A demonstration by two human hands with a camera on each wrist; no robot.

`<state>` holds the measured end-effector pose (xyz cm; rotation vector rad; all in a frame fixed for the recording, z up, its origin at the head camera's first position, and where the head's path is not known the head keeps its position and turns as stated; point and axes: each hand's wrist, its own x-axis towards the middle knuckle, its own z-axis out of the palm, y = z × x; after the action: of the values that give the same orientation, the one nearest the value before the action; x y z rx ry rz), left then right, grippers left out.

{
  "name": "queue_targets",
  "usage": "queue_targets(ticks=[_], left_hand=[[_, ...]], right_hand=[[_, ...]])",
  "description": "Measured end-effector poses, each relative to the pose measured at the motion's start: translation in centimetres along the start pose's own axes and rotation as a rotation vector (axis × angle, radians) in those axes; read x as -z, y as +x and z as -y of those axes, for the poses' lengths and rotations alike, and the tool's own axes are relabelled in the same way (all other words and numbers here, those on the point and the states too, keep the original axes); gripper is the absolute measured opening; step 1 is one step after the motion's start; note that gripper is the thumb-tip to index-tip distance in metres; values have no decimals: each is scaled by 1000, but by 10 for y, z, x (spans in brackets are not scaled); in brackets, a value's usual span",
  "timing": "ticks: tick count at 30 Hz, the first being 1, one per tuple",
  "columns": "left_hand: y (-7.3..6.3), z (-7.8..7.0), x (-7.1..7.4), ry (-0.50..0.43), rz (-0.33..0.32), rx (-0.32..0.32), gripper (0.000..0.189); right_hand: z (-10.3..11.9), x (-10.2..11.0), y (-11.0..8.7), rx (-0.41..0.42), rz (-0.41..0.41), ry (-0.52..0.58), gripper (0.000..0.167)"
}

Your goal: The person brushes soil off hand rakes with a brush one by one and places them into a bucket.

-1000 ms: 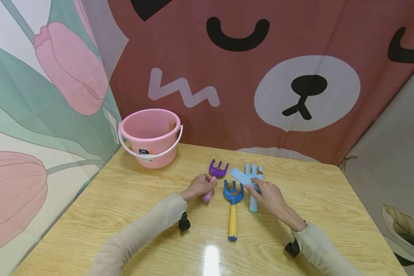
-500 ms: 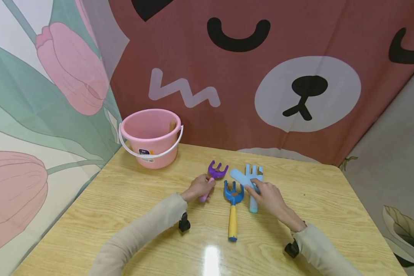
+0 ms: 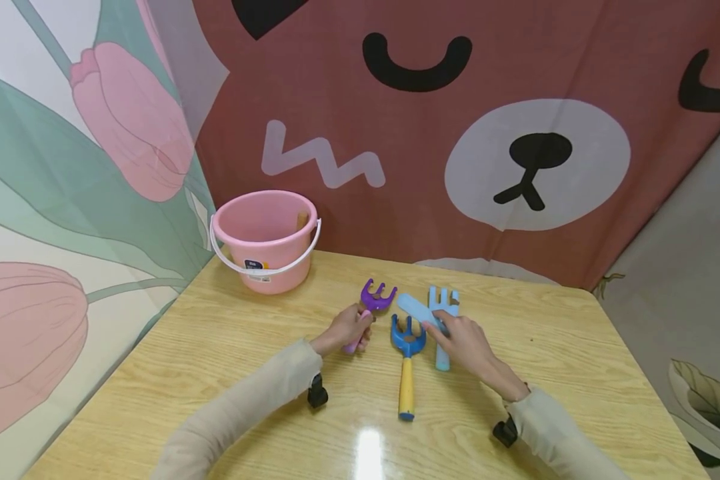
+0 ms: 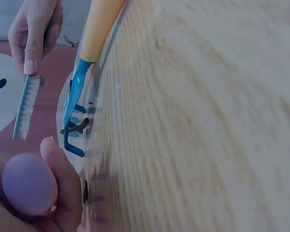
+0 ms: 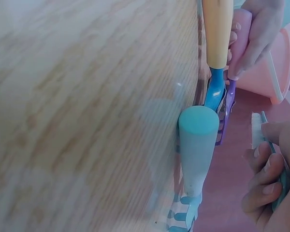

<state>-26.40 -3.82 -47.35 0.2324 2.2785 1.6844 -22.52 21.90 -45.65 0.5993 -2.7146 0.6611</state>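
Note:
My left hand [image 3: 343, 331] grips the pink handle of a small toy rake [image 3: 378, 300] with purple tines. Its round handle end [image 4: 30, 183] fills the lower left of the left wrist view. Fingers curled, my right hand [image 3: 469, 343] holds a light blue brush [image 3: 414, 308], its white bristles [image 4: 30, 106] facing down in the left wrist view. The brush crosses over a light blue toy rake [image 3: 442, 359] lying on the table. Between my hands lies a blue toy rake with a yellow handle [image 3: 406, 387], tines pointing away from me.
A pink bucket [image 3: 267, 273] with a white handle stands at the back left of the wooden table [image 3: 264, 413], a brown piece [image 3: 302, 221] inside it. Small brown bits [image 4: 77, 127] lie at the rake tines. A printed curtain [image 3: 420, 160] hangs directly behind the table.
My left hand's fingers have closed further round the pink handle, and that rake has shifted slightly left and tilted. My right hand and the brush have barely moved.

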Motion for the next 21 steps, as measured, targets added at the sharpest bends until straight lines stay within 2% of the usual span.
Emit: queue_targets(ticks=[5,9,14,18,21], left_hand=[[-4,0,3,61,10,-40,20],[-6,1,5,137,-15,-34,24],[-8,0,5,180,-41,-51,25],[-10,-2,4,235,-32,-96,29],[-13,-5,3,243,-4,-95,30]], right_hand=[[0,-1,1,-4,4,3,40],[1,-1,2,1,1,7,40],[3,-1,5,20,-6,6,37],[5,-2,8,13,2,10,39],[6,-2,11,10,6,11,40]])
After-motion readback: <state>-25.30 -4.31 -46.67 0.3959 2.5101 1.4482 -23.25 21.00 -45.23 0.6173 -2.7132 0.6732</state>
